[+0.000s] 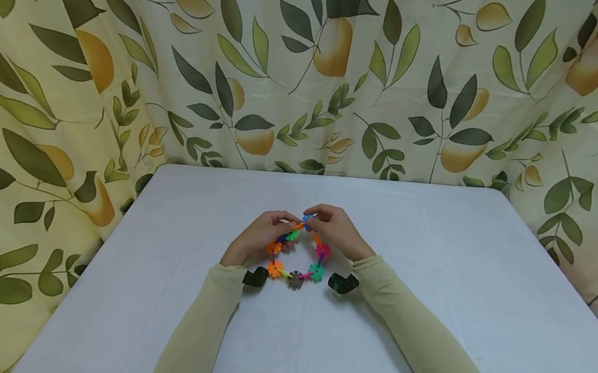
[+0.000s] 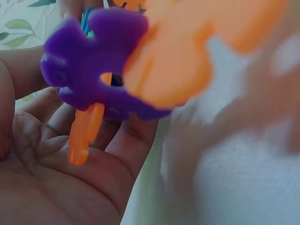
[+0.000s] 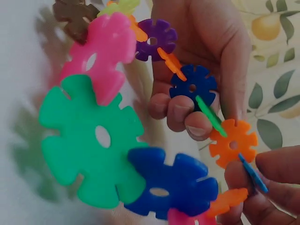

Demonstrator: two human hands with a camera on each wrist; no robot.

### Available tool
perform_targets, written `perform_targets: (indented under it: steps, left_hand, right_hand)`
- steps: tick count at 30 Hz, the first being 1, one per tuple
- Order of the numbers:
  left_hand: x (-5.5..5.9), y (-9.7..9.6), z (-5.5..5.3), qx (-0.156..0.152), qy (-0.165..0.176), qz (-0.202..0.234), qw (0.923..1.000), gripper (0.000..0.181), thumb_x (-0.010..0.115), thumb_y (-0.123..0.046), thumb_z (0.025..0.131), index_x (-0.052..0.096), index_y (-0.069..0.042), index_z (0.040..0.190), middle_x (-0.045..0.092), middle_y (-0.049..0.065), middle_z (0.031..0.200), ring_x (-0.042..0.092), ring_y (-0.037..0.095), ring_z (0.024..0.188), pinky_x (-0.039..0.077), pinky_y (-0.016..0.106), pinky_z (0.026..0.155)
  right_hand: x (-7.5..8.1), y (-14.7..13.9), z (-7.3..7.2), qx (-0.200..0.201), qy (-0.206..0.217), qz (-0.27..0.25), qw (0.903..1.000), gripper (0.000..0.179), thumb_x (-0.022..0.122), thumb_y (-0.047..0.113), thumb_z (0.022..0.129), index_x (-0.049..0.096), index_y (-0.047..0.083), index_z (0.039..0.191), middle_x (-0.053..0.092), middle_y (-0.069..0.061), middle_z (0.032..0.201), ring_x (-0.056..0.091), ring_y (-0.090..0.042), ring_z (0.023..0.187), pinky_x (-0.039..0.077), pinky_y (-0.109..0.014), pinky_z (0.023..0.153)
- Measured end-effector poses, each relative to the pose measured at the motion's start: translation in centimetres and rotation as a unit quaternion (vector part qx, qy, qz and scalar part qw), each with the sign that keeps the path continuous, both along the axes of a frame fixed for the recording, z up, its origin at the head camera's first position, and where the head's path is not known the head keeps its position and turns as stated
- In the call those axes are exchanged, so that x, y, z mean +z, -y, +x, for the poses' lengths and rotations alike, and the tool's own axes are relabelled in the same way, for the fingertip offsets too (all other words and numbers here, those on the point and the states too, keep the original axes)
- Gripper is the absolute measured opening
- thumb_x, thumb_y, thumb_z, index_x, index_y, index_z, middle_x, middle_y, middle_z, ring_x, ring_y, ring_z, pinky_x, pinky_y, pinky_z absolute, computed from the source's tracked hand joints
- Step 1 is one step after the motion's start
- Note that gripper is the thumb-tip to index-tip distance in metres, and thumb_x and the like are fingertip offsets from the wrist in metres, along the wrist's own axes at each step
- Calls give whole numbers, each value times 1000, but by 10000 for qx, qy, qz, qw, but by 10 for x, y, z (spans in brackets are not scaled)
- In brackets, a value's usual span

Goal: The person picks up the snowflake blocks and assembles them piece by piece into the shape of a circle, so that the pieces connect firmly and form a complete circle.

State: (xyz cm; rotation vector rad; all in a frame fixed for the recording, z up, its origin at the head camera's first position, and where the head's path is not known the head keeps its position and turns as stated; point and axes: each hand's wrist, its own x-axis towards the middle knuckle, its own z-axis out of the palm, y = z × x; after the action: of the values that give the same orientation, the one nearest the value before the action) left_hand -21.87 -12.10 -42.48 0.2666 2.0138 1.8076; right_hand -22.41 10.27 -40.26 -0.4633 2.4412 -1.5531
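Observation:
A loop of notched plastic snowflake discs in many colours hangs between both hands, its near end low over the table, with a brown disc (image 1: 295, 280) nearest me. My left hand (image 1: 259, 234) holds the loop's far left part; in the right wrist view its fingers (image 3: 180, 112) curl by a dark blue disc (image 3: 192, 87). A purple disc (image 2: 96, 61) crosses its palm in the left wrist view. My right hand (image 1: 341, 232) pinches a light blue disc (image 3: 253, 173) at the top, which meets an orange disc (image 3: 233, 143). A green disc (image 3: 93, 140) looms close to the right wrist camera.
The white-covered table (image 1: 406, 230) lies beneath the hands. A leaf-and-fruit patterned curtain (image 1: 304, 116) stands behind it and along both sides. Dark wrist-camera pieces (image 1: 343, 283) jut inward from both sleeves near the loop.

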Motion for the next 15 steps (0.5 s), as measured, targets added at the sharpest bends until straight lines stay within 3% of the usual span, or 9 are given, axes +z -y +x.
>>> perform_targets:
  steps: [6, 11, 15]
  left_hand:
    - [0, 1, 0, -21, 96, 79, 9999, 25, 54, -16, 114, 64, 2, 128, 79, 18, 105, 68, 22, 77, 58, 29, 76]
    - [0, 1, 0, 71, 170, 270, 9995, 20, 56, -13, 112, 62, 3, 123, 79, 19, 104, 69, 21, 74, 58, 29, 76]
    - [-2, 0, 0, 158, 182, 391, 9989, 18, 56, -9, 111, 62, 5, 119, 79, 19, 100, 69, 19, 72, 58, 29, 72]
  right_hand:
    - [1, 1, -2, 146, 37, -78, 9999, 32, 60, 8, 106, 66, -4, 135, 75, -23, 108, 69, -36, 98, 54, -32, 78]
    - [-1, 3, -3, 466, -561, 295, 9969, 27, 66, 5, 102, 72, 2, 128, 73, -13, 104, 59, -27, 81, 49, -32, 70]
    - [-2, 5, -3, 649, -1109, 616, 9898, 17, 72, 6, 100, 79, 8, 115, 74, -6, 105, 56, -21, 76, 49, -33, 69]
